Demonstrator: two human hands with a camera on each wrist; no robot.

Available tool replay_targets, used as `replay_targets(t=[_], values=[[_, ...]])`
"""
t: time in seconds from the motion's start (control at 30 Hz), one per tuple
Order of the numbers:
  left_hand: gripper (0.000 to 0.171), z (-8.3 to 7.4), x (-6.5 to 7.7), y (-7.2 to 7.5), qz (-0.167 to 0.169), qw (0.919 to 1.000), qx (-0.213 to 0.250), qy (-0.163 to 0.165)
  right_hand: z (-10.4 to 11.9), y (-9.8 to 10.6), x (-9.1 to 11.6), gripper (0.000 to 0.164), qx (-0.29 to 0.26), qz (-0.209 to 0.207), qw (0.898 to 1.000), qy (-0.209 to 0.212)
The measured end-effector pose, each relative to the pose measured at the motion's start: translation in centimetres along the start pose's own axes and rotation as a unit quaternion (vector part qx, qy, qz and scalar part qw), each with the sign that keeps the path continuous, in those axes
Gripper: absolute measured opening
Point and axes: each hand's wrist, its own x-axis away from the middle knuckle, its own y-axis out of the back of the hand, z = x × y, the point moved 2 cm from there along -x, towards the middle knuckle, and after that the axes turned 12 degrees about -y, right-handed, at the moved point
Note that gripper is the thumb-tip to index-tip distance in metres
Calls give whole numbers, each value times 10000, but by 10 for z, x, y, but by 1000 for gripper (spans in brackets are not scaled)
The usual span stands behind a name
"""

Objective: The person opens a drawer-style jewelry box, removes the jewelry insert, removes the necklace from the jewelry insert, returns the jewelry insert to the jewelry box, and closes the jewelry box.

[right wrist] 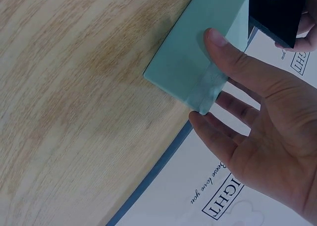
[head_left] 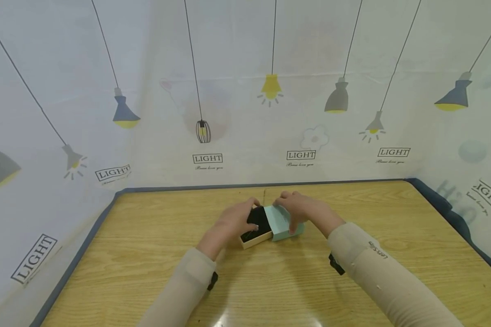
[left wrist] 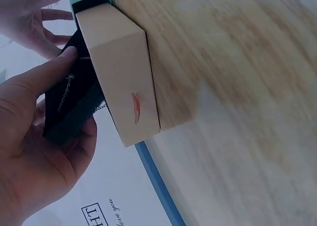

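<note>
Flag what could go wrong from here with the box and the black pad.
1. Snagging: a loop of chain hangs below the black pad beside the cream tray, so it could catch on the tray's edge.
2. Jamming: the left hand holds the pad tilted, so it might scrape the tray wall.
3. Sliding: the right hand grips only the teal sleeve; a tug could shift the tray partly inside it.

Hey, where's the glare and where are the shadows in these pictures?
Head view: two bright glare spots at the bottom edge, on the tabletop, with soft shadows across it; left wrist view: pale sheen washing out some of its grain; right wrist view: a soft shadow beside the teal box cover.
</note>
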Motion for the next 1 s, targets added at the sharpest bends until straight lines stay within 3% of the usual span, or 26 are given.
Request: replay_targets(t=[0.2, 0.77, 1.0], values=[[57, 4, 2, 5, -111, 9993, 342, -28, 1, 0, 1, 87, -75, -12, 10000, 20], [47, 9, 12, 17, -539, 9978, 390, -20, 0, -1, 0, 90, -47, 9, 10000, 13], [47, 8, 12, 23, -793, 9951, 488, -321, -2, 0, 0, 89, -34, -44, 10000, 78]])
